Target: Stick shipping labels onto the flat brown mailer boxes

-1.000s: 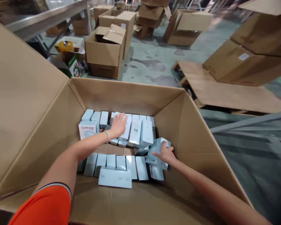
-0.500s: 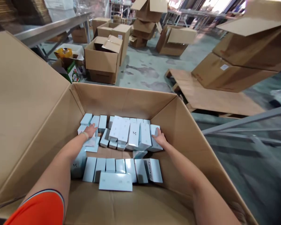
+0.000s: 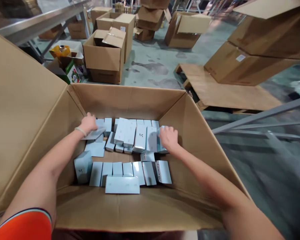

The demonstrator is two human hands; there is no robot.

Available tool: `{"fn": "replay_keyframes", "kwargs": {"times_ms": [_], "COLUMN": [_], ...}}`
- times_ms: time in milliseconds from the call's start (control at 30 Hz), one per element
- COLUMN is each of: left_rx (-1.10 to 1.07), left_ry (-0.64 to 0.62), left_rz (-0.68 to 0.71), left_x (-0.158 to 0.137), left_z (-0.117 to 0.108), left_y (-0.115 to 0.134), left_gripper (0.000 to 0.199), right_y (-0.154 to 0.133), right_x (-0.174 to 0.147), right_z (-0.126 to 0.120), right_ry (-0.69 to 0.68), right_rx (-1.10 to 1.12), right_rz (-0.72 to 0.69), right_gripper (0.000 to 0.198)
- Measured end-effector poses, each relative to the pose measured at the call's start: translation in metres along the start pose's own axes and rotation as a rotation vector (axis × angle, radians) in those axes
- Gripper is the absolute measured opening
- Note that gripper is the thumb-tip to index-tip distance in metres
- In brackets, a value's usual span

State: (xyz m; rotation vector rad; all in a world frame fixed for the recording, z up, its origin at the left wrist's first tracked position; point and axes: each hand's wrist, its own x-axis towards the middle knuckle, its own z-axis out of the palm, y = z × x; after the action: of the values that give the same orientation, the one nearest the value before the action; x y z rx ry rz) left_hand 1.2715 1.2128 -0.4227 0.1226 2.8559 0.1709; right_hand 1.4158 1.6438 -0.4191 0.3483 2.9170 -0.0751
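Nearest to me is the front wall of the big open carton (image 3: 130, 213), and I place everything else by that carton. My orange sleeve (image 3: 25, 225) sits at its near left corner, and both my bare arms reach over the front wall and down inside.

On the carton floor, just behind the front wall, one pale blue box (image 3: 122, 185) lies flat and crosswise. Touching it behind is a near row of pale blue boxes (image 3: 130, 171) standing side by side, with a larger blue box (image 3: 83, 166) upright at the row's left end, against the left wall.

Beyond a bare strip of carton floor lies the far row of pale blue boxes (image 3: 137, 135), packed against the back wall, some tilted forward.

My left hand (image 3: 88, 123) is at the far row's left end, near the back left corner, fingers curled over a flat pale blue box (image 3: 96, 133) that it grips by the edge. My right hand (image 3: 168, 137) is at the far row's right end, close to the right wall, fingers bent down over the end box (image 3: 161, 140); I cannot tell whether it is gripping or only pressing.

Past the carton's back wall, on the grey floor, stands an open brown carton (image 3: 105, 56), a wooden pallet (image 3: 225, 93) to its right, and more stacked cartons (image 3: 260, 43) farther off.
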Motion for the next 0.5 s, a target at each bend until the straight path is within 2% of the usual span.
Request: {"fn": "replay_keyframes", "kwargs": {"times_ms": [67,100,167,200,267,300,367,433,500], "left_rx": [-0.125,-0.23,-0.442,-0.524,-0.582,-0.622,-0.784,-1.005,-1.202], "left_ry": [0.185,0.275,0.37,0.356,0.304,0.29,0.274,0.198,0.063], "left_rz": [-0.078,-0.11,-0.174,-0.215,-0.25,-0.239,-0.183,-0.16,-0.192], "left_x": [0.003,0.001,-0.012,-0.021,-0.04,-0.049,-0.06,-0.06,-0.05], "left_z": [-0.017,-0.017,-0.001,0.016,0.058,0.079,0.113,0.129,0.126], "left_y": [0.011,0.019,0.041,0.052,0.073,0.081,0.089,0.088,0.078], "left_gripper": [0.07,0.071,0.069,0.065,0.056,0.052,0.044,0.035,0.024], "right_y": [-0.04,-0.06,-0.096,-0.11,-0.126,-0.129,-0.127,-0.121,-0.116], "right_x": [-0.031,-0.05,-0.088,-0.105,-0.13,-0.138,-0.149,-0.15,-0.142], "right_z": [0.006,0.016,0.043,0.059,0.088,0.1,0.115,0.116,0.101], "right_ry": [-0.133,-0.268,-0.523,-0.627,-0.771,-0.804,-0.788,-0.714,-0.672], "right_rx": [0.115,0.218,0.322,0.294,0.201,0.162,0.12,0.094,0.071], "right_rz": [-0.328,-0.505,-0.782,-0.826,-0.835,-0.831,-0.872,-0.946,-0.981], "right_gripper": [0.041,0.048,0.087,0.107,0.127,0.129,0.123,0.115,0.111]}}
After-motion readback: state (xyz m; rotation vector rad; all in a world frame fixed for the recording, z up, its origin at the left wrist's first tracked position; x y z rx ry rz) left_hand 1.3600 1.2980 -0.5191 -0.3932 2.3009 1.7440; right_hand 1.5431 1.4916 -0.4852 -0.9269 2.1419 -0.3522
